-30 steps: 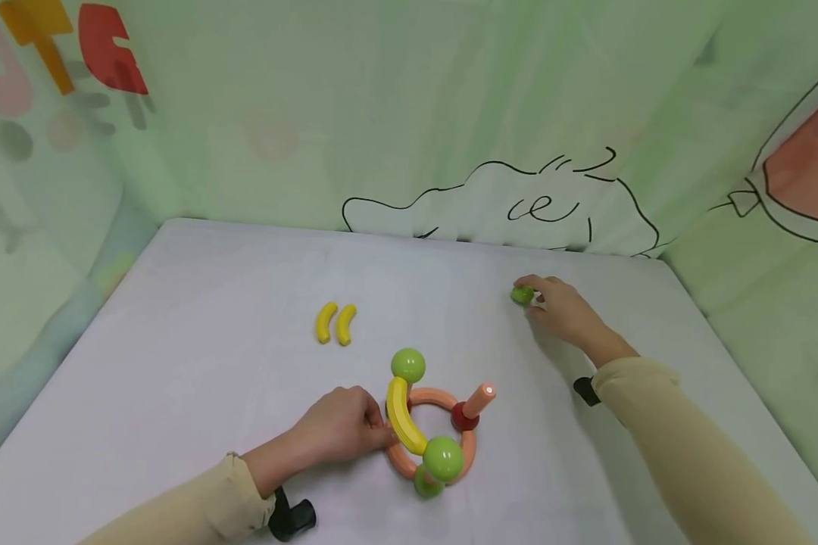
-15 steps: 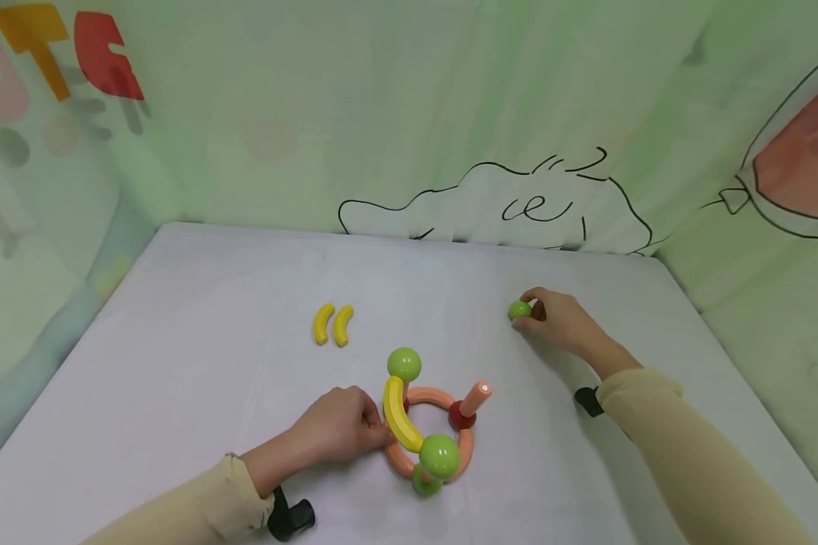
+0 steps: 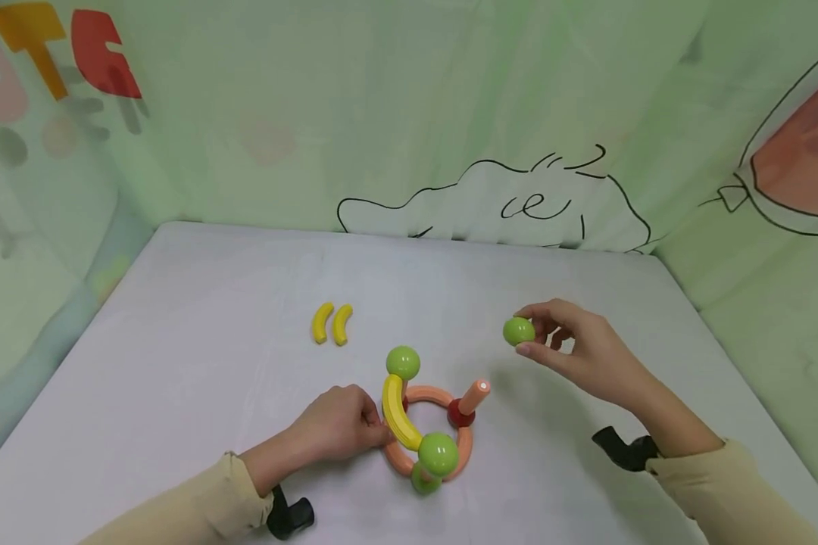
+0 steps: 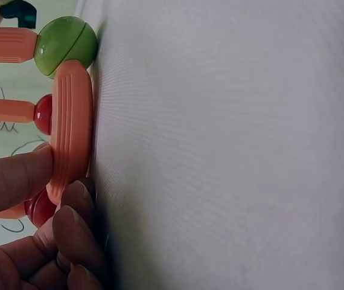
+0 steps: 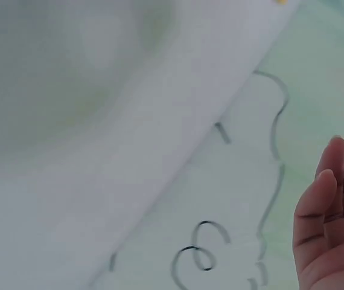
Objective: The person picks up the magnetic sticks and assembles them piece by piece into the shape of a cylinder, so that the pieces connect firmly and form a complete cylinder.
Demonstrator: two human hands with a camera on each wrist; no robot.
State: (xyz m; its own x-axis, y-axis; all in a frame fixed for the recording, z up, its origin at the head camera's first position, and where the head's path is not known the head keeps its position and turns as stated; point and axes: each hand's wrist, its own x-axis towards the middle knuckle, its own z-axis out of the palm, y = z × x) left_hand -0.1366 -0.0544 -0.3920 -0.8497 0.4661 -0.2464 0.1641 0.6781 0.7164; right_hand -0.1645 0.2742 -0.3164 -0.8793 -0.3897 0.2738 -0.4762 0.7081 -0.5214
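On the table stands a toy frame: a ring of curved orange pieces (image 3: 431,395) joined by red and green balls, with upright orange rods. A yellow curved piece (image 3: 398,412) on top links two green balls (image 3: 438,454). At the ring's left side, my left hand (image 3: 341,424) pinches a curved orange piece (image 4: 71,127) between thumb and fingers. To the right and farther back, my right hand (image 3: 579,344) holds a loose green ball (image 3: 519,331) between thumb and fingertips, raised off the table. Only part of that ball shows in the right wrist view.
Two yellow curved pieces (image 3: 330,324) lie side by side behind the frame, to its left. One orange rod (image 3: 477,395) sticks up from a red ball at the ring's right, with nothing on its top. A printed cloth hangs along the table's back edge.
My right hand has lifted the green ball off the table and brought it nearer to me. My left hand keeps its place on the ring.
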